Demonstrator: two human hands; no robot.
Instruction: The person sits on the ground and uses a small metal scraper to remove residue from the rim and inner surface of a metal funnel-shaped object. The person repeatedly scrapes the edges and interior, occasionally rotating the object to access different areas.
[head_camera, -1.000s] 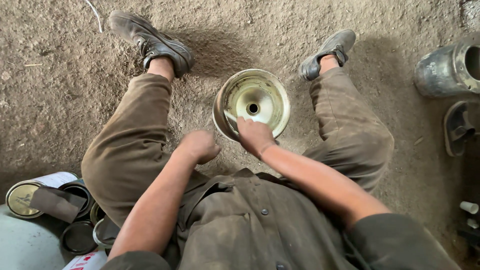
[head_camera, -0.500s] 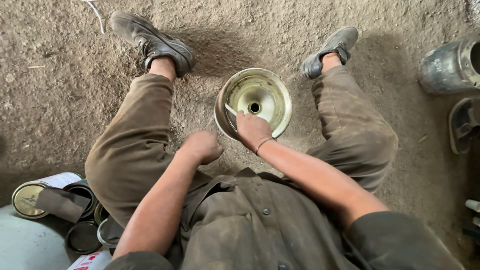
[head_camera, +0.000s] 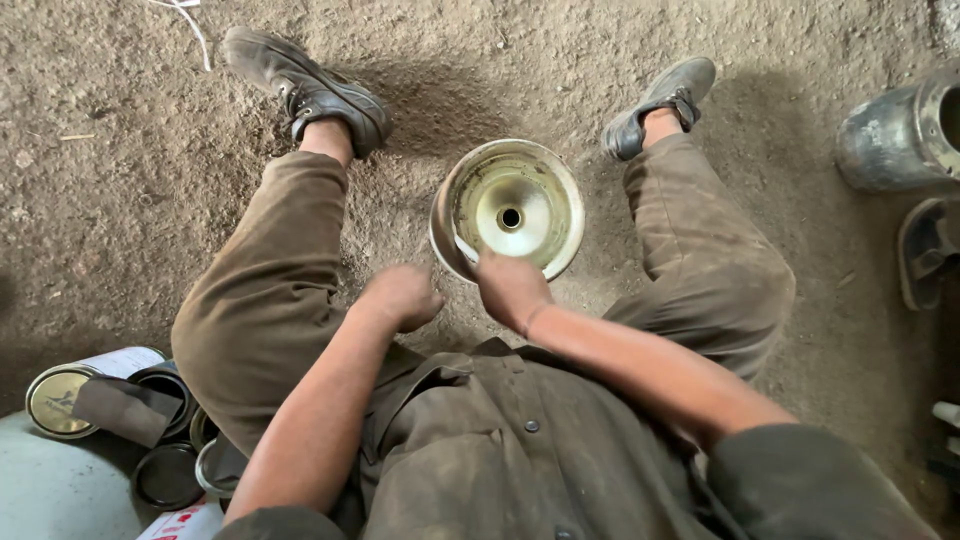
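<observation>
brass-coloured dish between the knees

pale yellow metal, round and dished, with a small hole at the centre: the dish (head_camera: 512, 208) stands tilted on the dirt floor (head_camera: 120, 180), leaning toward the seated person, between the two knees. the right hand (head_camera: 510, 290) is at the dish's near rim, fingers curled over the edge, and something thin and pale shows under them on the inner face; i cannot tell what it is or whether the fingers pinch it. the left hand (head_camera: 402, 296) is just left of the dish, closed in a loose fist and apart from the rim as far as i can see; whether it holds anything i cannot tell.

beyond the dish, one dark shoe (head_camera: 310, 88) lies up and to the left, a grey shoe (head_camera: 662, 105) up and to the right. far left of the dish, low down, sits a cluster of tins (head_camera: 120, 410). far right of it is a grey metal vessel (head_camera: 895, 135) on its side.

to my eye the dish is stiff sheet metal, fairly light for its width, smooth and likely slippery on the inner slope. the rolled rim looks the sure place to grasp; standing on edge, it would roll if let go.
</observation>
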